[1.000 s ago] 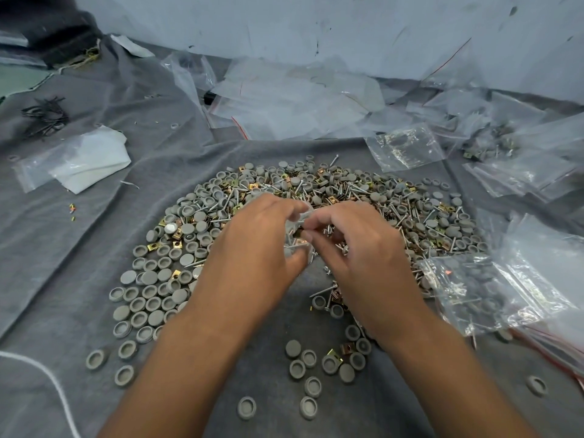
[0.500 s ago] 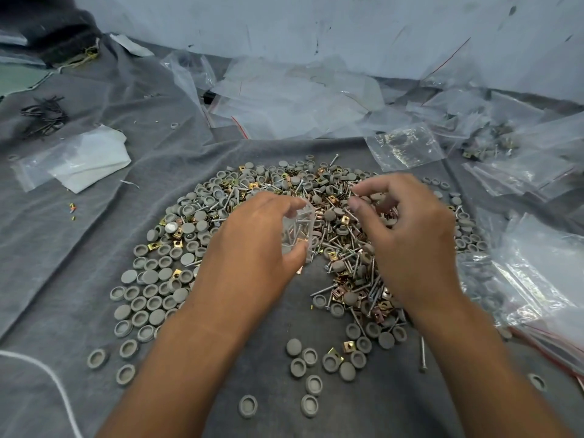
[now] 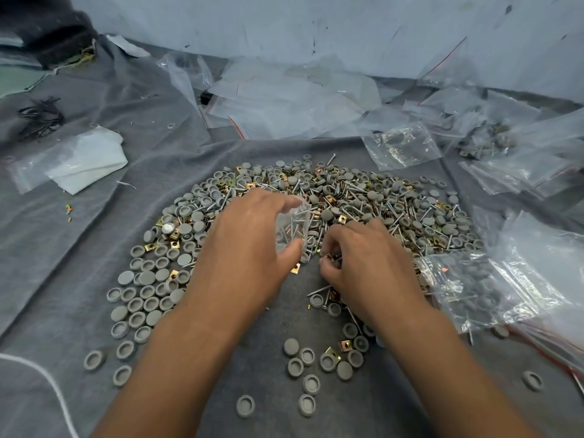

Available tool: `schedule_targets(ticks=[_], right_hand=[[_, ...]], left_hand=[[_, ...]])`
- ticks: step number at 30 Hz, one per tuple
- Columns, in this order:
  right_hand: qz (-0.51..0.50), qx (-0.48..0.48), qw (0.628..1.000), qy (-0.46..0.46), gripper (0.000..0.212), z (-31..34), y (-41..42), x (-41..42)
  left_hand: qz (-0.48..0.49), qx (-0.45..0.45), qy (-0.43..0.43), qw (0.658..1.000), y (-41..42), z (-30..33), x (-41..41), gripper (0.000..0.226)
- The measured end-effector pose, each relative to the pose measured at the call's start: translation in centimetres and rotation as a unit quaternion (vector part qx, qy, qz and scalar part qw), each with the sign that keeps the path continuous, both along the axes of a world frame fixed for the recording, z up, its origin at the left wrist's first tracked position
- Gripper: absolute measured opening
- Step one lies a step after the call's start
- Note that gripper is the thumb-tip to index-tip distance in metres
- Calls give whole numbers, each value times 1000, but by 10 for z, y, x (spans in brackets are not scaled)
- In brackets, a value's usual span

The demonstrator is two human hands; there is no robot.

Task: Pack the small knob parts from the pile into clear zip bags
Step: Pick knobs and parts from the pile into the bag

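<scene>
Currently, your left hand (image 3: pixel 249 248) pinches the small clear zip bag (image 3: pixel 292 230) open while your right hand (image 3: pixel 363 263) pinches brass clips (image 3: pixel 330 257); a tilted bag could spill its screws.

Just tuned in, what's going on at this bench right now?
A person is bagging small hardware on a grey cloth. The left hand holds a small clear bag open, with a few screws already inside. The right hand is down in the pile of grey caps, screws and brass clips, pinching up some small pieces. Filled bags lie to the right, and empty bags are heaped at the back.
</scene>
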State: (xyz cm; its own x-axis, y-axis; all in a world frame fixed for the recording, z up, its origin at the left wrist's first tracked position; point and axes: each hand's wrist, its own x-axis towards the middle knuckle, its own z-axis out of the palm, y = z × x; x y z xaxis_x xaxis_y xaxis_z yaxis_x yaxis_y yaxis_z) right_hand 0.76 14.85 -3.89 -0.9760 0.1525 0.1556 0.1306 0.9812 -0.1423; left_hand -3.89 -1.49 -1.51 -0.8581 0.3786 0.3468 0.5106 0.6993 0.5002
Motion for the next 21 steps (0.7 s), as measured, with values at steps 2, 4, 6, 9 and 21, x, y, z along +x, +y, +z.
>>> schedule_targets(ticks=[2,4,6,9,21], right_hand=[[5,-21,1000,11,11,1,0,2],[17,-52,998,37,9,2,1,3],[45,-93,993,47,9,2,-1,4],[87,-112,990,14,12,-1,-9,5],[92,-58,994,0,17,-5,-21,6]], left_hand=[[16,-8,7,1000,-1,1,-1,48],[52,-42,22,998,-2,3,-1,48],[82,-75,32,993,-3,4,-2,51],[110,-108,47,987,-2,5,-1,57],[67,-39,27,997,-4,-3,-2,61]])
